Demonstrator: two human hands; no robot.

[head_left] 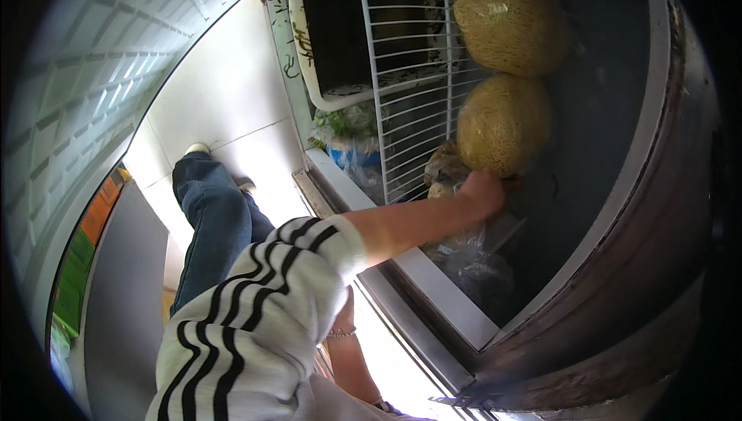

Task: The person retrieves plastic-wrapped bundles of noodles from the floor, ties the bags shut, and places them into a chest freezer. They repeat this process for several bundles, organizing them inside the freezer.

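Note:
My left hand (482,194) reaches into the dark-bottomed compartment, against the lower end of the nearer of two large, round, yellow-tan, net-textured balls (504,123). Its fingers look curled, but what they hold is hidden. A second, similar ball (510,15) sits just beyond, with a shiny film-like glint. Beside my hand lies a clear plastic bag (475,266), and small brownish pieces in film (444,166) rest against the rack. My right hand (345,314), above a bracelet, is mostly covered by my left sleeve; its fingers do not show.
A white wire rack (413,73) stands left of the balls. Past it are a white-rimmed tub (325,103) with dark contents and bagged leafy greens (348,121). A pale frame edge (456,297) borders the compartment. A ribbed translucent panel (100,81) curves along the left.

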